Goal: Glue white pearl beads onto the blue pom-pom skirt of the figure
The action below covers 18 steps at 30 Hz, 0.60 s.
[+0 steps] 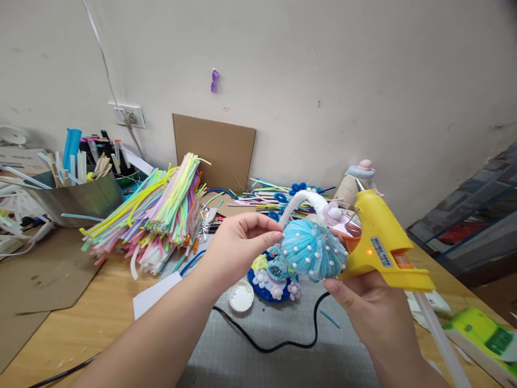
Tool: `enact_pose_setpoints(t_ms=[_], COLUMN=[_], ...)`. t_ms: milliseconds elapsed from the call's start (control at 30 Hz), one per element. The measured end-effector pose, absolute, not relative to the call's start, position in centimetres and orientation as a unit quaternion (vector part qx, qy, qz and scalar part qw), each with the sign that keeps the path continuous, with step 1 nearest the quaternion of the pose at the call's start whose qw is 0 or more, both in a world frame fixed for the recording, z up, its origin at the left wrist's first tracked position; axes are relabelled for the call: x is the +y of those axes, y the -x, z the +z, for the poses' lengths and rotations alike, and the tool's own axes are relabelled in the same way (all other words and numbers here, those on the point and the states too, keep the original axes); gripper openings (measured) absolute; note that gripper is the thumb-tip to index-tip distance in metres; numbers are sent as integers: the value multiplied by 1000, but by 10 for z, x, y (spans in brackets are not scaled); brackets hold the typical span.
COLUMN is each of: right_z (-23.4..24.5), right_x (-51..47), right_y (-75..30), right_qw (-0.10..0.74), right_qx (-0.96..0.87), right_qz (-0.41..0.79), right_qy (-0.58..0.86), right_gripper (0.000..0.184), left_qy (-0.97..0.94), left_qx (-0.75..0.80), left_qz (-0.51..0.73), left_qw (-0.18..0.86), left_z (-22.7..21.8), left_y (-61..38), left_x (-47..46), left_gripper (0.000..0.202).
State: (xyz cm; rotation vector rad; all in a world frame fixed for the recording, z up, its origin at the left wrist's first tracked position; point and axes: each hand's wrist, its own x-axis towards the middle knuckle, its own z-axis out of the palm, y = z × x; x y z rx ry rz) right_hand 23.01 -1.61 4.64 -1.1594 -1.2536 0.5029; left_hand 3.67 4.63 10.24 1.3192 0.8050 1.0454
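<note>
A light blue fuzzy dome (pixel 313 249), apparently of pipe cleaners and dotted with white pearl beads, is between my two hands. At its left edge, my left hand (pixel 246 240) pinches with thumb and index finger. My right hand (pixel 363 296) is wrapped round the yellow glue gun (pixel 379 237), its nozzle tilted upward and an orange light glowing. The right thumb also touches the dome's lower edge. Partly hidden behind the dome is a fuzzy decoration with a white curved stem (pixel 301 198), a dark blue base (pixel 264 292) and small pastel flowers.
A shallow white dish (pixel 241 296) sits on the grey mat (pixel 274 328), crossed by a black cable (pixel 262 347). Bundled pastel pipe cleaners (pixel 161 210) lie left, beside a metal container (pixel 76 199) of sticks. Cardboard (pixel 214 148) leans on the wall. A green box (pixel 480 345) is right.
</note>
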Motion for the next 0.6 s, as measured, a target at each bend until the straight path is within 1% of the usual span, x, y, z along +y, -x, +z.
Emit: enact_pose_setpoints(t_ms=[100,200,433,533,600], right_z=[45,47,54,52,50], right_x=[-17,-18,-17,-17,-17], right_y=[-230,-228,-224,-225,-225], right_qw=[646,657,651,647,646], right_qx=[-535,-526,-520,-514,-510], right_qz=[248,249,231,225,225], right_qy=[484,479,503,517,521], right_gripper=[53,56,42,40,45], left_qy=[-576,-585,-584,-581,-579], left_qx=[350,339,328,330,335], left_qz=[443,439,441,445,446], left_qw=[591,592,598,597,595], left_z=[102,102,103,104,104], left_y=[-37,-37,-37,-37,-37], left_x=[47,46,44,44,44], left_gripper=[12,11,8,7,8])
